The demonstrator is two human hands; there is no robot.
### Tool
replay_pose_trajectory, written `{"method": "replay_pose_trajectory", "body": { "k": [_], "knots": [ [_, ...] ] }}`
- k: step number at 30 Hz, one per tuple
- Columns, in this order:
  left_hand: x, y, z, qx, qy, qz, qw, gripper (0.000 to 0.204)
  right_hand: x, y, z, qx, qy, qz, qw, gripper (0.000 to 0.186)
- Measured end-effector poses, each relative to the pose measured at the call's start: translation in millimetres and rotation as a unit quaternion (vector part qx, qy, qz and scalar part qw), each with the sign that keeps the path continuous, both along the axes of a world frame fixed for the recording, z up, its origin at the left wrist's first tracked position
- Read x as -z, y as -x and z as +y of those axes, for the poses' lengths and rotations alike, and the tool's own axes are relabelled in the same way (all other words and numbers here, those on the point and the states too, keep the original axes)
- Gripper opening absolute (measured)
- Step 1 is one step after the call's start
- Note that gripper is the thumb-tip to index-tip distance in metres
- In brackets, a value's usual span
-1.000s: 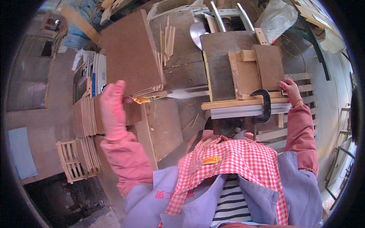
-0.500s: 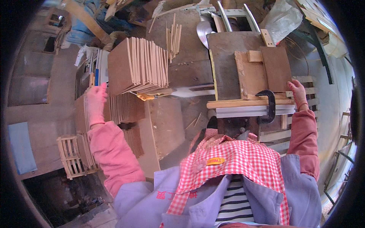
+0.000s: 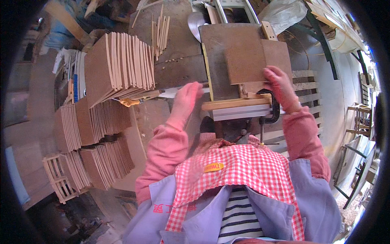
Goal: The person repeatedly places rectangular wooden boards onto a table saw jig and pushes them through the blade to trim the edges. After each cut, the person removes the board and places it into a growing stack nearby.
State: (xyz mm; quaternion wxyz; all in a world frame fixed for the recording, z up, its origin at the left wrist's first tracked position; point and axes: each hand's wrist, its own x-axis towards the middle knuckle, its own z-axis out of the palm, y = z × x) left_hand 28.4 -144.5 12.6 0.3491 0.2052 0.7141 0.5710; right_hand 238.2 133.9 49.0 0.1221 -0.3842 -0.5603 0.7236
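A thin brown board (image 3: 245, 61) lies over the wooden frame (image 3: 252, 88) on the dark machine table (image 3: 214, 49). At its right edge, my right hand (image 3: 281, 87) grips it with closed fingers, the thumb side partly hidden. Another brown board (image 3: 280, 53) sits directly to the right, its left side meeting or lying under the first; I cannot tell which. My left hand (image 3: 187, 101) hovers left of the table, fingers stretched out and slightly blurred, with nothing visible in it. Below the right hand, a black clamp (image 3: 276, 110) bears on the wooden strip (image 3: 233, 102) along the table's front.
A round saw blade (image 3: 196, 25) shows at the table's far left corner. A tall stack of brown boards (image 3: 122, 61) stands at left, with more stacks (image 3: 107, 162) lower down. Thin wood strips (image 3: 161, 34) lie beyond. A metal rail (image 3: 239, 112) runs along the front edge.
My left hand has come right from the board stack toward the machine table. My right hand has moved inward from the outer board corner. A board now covers much of the wooden frame. The view has shifted.
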Motion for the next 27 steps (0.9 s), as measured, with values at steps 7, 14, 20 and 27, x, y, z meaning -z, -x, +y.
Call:
{"method": "replay_pose_trajectory", "body": {
  "k": [7, 14, 20, 27],
  "knots": [
    [59.2, 5.6, 20.0, -0.013, 0.026, -0.101, 0.994, 0.053, 33.9, 61.7, -55.2, -0.072, 0.003, -0.076, 0.994, 0.033],
    [64.8, 13.9, 19.4, 0.136, 0.150, 0.026, 0.979, 0.040, 21.6, 73.7, -13.4, -0.346, -0.467, -0.261, 0.771, 0.020],
    [69.9, 9.7, 25.7, 0.144, 0.166, 0.030, 0.975, 0.037, 13.0, 89.1, 20.2, -0.265, -0.434, -0.200, 0.837, 0.032],
    [59.7, 5.5, 27.0, 0.122, 0.163, 0.027, 0.979, 0.041, 47.4, 151.7, 15.5, -0.303, -0.612, -0.151, 0.715, 0.046]
  ]
}}
